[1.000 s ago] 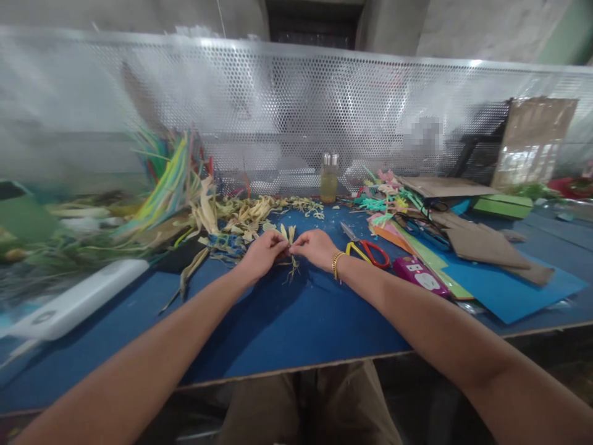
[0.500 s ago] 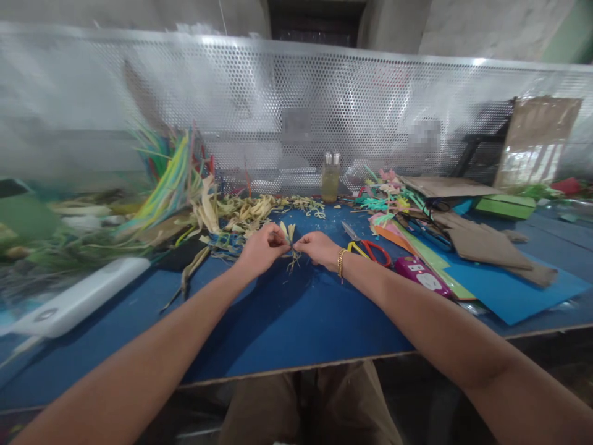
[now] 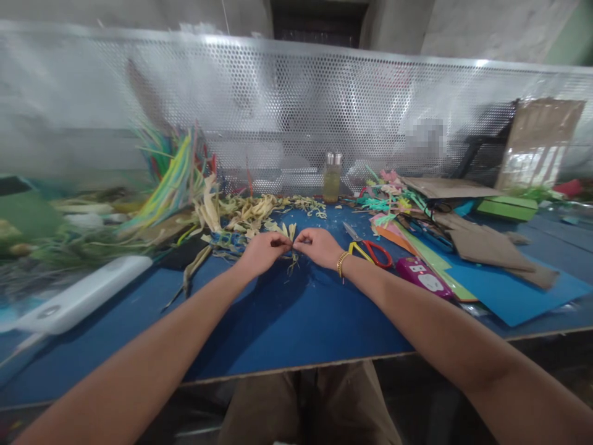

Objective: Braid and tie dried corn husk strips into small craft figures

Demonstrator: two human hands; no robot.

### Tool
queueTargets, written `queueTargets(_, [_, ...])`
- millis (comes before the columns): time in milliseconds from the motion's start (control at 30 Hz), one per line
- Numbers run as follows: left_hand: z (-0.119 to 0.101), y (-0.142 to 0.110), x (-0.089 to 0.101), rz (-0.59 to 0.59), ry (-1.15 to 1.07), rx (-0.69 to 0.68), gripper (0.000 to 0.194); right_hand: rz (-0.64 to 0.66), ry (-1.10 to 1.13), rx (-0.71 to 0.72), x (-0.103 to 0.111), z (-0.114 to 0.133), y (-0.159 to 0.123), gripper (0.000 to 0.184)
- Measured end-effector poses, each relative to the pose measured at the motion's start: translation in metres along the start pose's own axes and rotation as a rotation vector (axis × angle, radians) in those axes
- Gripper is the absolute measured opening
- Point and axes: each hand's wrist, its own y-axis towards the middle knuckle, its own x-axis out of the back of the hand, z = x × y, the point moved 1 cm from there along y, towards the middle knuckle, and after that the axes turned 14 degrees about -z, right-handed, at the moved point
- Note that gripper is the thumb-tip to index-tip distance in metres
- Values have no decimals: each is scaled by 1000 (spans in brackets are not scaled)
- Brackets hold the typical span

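Over the middle of the blue table my left hand (image 3: 265,253) and my right hand (image 3: 319,248) meet, fingertips almost touching. Both are closed in a pinch on a small bundle of dried husk strips (image 3: 291,231). Its pale yellow-green ends stand up above the fingers, and thin frayed strands hang below. The exact point of grip is hidden by the fingertips. Behind my left hand lies a heap of dried, curled husk (image 3: 262,210). Red-and-yellow-handled scissors (image 3: 375,252) lie to the right of my right wrist.
A white power strip (image 3: 86,293) and coloured strands (image 3: 169,176) are on the left. A glass bottle (image 3: 332,179) stands before the perforated metal panel (image 3: 315,111). At right lie a purple device (image 3: 424,278), coloured paper (image 3: 514,303) and cardboard pieces (image 3: 486,244).
My two hands have drawn closer together at the bundle, the right hand's fingers now nearly against the left's. The surrounding things have stayed in place; the view has shifted slightly.
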Motion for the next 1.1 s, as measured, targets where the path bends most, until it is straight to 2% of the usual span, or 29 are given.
queueTargets(233, [-6, -7, -3, 117, -149, 208, 24, -2, -34, 33, 0, 1, 0, 13])
queueTargets(433, [-2, -5, 0, 213, -152, 197, 28, 4, -36, 21, -1, 4, -1, 12])
queueTargets(667, [-9, -6, 3, 295, -84, 163, 17, 3, -52, 33, -4, 3, -1, 14])
queueTargets(900, [-7, -8, 0, 190, -47, 140, 20, 3, -7, -25, -5, 0, 0, 16])
queueTargets(1100, [-9, -7, 0, 144, -47, 119, 22, 7, 68, -168, -5, 3, -2, 18])
